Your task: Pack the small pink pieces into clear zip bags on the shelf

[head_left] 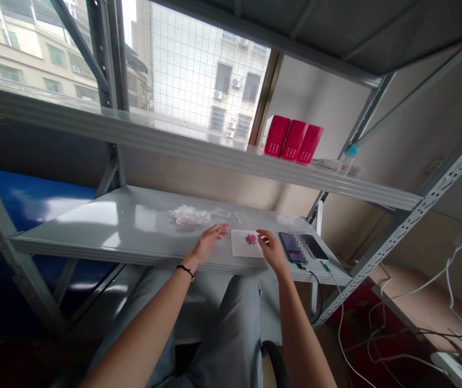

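A white sheet [239, 246] lies on the grey shelf in front of me, bearing a small heap of pinkish-red bead-like pieces [251, 238]. To its left, my left hand [210, 241] hovers with fingers stretched out and slightly blurred; nothing shows clearly in it. Over the sheet's right side is my right hand [270, 248], its fingers curved but apart, the tips close to the heap. Behind my left hand rests a pile of clear plastic bags [189, 215], with another clear bag [241, 217] lying flat behind the sheet.
Right of my right hand lie a phone [291, 248] and a second dark phone [315, 247], with cables running off the front edge. The upper shelf [190, 137] carries red boxes [294, 140] and a small teal-capped bottle [348, 159]. A metal post [400, 231] stands at right.
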{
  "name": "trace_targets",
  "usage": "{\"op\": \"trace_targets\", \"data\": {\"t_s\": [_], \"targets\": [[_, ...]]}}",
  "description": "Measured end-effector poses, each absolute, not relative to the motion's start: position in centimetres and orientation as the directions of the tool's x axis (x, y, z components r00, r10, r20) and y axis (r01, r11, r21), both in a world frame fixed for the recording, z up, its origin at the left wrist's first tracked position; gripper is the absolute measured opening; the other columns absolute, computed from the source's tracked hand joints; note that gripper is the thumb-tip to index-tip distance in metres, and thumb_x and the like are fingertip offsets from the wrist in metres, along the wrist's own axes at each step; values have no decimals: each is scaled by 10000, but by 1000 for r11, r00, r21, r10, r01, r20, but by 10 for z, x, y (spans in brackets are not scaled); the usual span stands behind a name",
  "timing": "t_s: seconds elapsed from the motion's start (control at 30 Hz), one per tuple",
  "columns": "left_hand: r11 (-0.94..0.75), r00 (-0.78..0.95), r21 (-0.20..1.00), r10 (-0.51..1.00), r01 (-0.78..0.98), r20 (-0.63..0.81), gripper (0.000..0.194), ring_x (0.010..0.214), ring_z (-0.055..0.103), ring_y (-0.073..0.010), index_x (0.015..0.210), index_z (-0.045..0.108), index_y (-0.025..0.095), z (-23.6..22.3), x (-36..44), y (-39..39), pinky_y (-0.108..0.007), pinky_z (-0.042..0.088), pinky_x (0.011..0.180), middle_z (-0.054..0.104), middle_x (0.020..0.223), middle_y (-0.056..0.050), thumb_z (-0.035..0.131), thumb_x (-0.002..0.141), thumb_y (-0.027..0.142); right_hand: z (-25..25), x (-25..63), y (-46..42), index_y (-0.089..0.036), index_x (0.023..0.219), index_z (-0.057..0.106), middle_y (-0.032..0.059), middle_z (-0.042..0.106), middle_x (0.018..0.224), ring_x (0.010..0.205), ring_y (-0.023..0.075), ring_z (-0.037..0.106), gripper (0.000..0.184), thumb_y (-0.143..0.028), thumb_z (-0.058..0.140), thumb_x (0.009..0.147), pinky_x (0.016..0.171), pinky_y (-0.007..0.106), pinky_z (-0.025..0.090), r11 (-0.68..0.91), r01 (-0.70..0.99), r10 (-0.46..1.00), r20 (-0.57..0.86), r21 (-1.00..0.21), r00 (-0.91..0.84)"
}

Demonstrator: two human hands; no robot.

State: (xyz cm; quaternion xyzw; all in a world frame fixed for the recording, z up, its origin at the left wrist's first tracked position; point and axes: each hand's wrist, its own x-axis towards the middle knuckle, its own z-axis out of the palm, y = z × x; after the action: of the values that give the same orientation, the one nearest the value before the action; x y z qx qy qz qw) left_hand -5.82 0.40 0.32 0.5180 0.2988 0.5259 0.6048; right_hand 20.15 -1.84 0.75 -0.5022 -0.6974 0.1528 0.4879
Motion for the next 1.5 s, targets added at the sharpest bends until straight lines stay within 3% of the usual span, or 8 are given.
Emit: {"op": "trace_targets", "data": {"t_s": [0.13,0.23,0.4,0.57,0.9,1.07,1.37,1.5], "targets": [[0,361,920,920,-392,154,517,994,636,-285,1155,749,174,2,-61,-5,-315,407,704,749,1061,-132,661,814,552,28,160,-37,-258,1400,605,110,566,1323,957,180,625,434,-282,579,968,845,332,538,640,434,767,561,-635,-311],[44,414,952,906,-303,90,543,1046,657,-317,1185,748,204,2,-71,-28,-341,453,728,767,1094,-121,631,843,610,40,134,-54,-281,1305,685,102,536,1305,1093,207,597,315,-290,600,1003,961,369,514,713,402,700,551,-575,-454],[-352,375,932,878,81,299,405,1113,660,-292,1115,765,240,-7,-108,-90,-365,488,953,781,1102,-75,600,931,561,19,104,-97,-239,1075,749,64,602,1117,969,186,621,157,-253,612,1001,888,325,509,685,376,719,497,-623,-486],[-478,345,782,869,401,355,336,750,675,-193,800,702,235,-36,-146,-145,-258,497,733,720,765,-15,557,981,478,-32,76,-142,-227,972,698,29,620,1000,867,172,601,92,-166,666,911,799,290,483,553,296,811,423,-779,-404],[-440,345,819,882,367,320,397,754,667,-183,754,665,227,-57,-151,-171,-252,480,729,689,753,-12,512,1006,493,-83,64,-160,-195,976,664,-16,562,777,696,142,493,288,-476,691,922,646,266,381,230,48,935,207,-972,-289],[-405,330,836,899,371,289,430,723,650,-187,706,661,223,-60,-151,-171,-263,468,699,684,727,-19,515,989,512,-84,66,-161,-182,756,652,-18,532,723,682,135,467,377,-506,656,948,625,268,341,326,131,902,267,-936,-339],[-352,342,847,914,398,219,431,701,614,-212,689,662,238,-63,-140,-171,-292,432,663,669,694,-30,528,967,538,-76,68,-163,-190,862,709,-3,614,796,722,148,534,265,-448,692,923,663,266,394,332,142,885,255,-933,-390],[-359,367,842,906,403,211,448,669,581,-198,632,625,222,-63,-137,-172,-296,387,645,627,655,-22,530,964,506,-78,60,-163,-179,734,680,-19,570,696,653,131,480,298,-421,704,906,607,259,340,320,165,894,240,-933,-379]]}}
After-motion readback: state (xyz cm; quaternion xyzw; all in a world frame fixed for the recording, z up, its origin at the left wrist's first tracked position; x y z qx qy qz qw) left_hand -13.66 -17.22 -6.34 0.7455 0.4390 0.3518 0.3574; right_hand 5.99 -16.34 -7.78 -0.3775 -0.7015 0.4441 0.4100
